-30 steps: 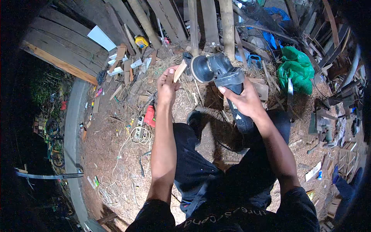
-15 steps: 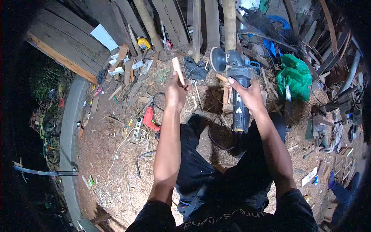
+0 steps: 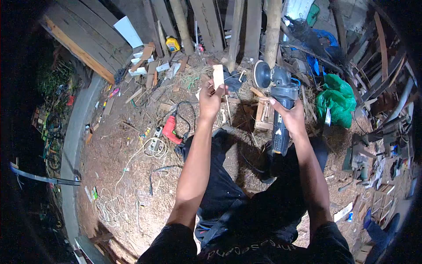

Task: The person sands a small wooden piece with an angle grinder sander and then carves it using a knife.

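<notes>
Far left of the red drill (image 3: 170, 130): one concrete strip (image 3: 71, 145), running along the edge of the littered ground (image 3: 110, 149). Left of and nearer you than the drill: one tangle of white cord (image 3: 110, 211), loose on the ground. Left of and beyond the drill: one white panel (image 3: 128, 32), leaning at a slant. Just left of the drill: one power strip (image 3: 154, 145), a loop of pale cord around it. The drill itself: red body, lying on the ground with a dark cable. Beyond the drill: one yellow container (image 3: 173, 44), beside the upright planks (image 3: 204, 24).

Right of the drill: your left hand (image 3: 211, 103), thumb and fingers pinched on the lower end of one small piece of wood (image 3: 218, 75), pale, flat, held upright. Right of the drill and beyond it: one dark plastic sheet (image 3: 234, 83), partly behind that piece. Farther right of the drill: several stacked wood blocks (image 3: 263, 116). Next, right of the drill: one black grinder (image 3: 279, 132) with a round pad (image 3: 262, 75), the pad apart from the piece; your right hand (image 3: 292, 115) wraps its body. Your two hands are well apart. Farthest right of the drill: one green bag (image 3: 336, 103), crumpled.
</notes>
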`<state>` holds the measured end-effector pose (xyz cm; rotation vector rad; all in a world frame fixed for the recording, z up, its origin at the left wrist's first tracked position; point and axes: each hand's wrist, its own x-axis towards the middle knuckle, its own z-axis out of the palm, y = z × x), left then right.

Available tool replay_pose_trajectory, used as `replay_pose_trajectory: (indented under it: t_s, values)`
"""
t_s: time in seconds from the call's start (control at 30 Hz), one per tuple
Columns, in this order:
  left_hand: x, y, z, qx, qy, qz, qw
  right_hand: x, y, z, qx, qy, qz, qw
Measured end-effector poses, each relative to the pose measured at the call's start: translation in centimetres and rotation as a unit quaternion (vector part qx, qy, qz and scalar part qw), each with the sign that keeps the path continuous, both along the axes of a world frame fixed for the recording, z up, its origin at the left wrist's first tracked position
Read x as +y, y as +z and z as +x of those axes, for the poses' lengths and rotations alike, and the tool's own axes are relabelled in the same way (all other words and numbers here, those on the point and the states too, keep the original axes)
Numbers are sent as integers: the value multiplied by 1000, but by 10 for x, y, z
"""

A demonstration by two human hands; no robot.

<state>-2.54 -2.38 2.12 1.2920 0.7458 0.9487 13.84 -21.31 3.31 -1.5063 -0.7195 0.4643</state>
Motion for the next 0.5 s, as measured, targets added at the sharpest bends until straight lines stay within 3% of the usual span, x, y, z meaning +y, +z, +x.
replay_pose_trajectory:
  t_s: [0.1,0.4,0.47,0.5]
  values:
    - [4,-8,-3,34,-30,39,998,2,-5,1,16,1,18,1000]
    - [-2,-1,-2,-15,-20,-27,999,5,1,-5,-40,-21,30,999]
    - [0,-11,-1,-31,-6,-31,999,3,22,-10,14,-13,24,1000]
    - [-3,-12,-4,37,-15,9,999,5,26,-9,31,-32,6,999]
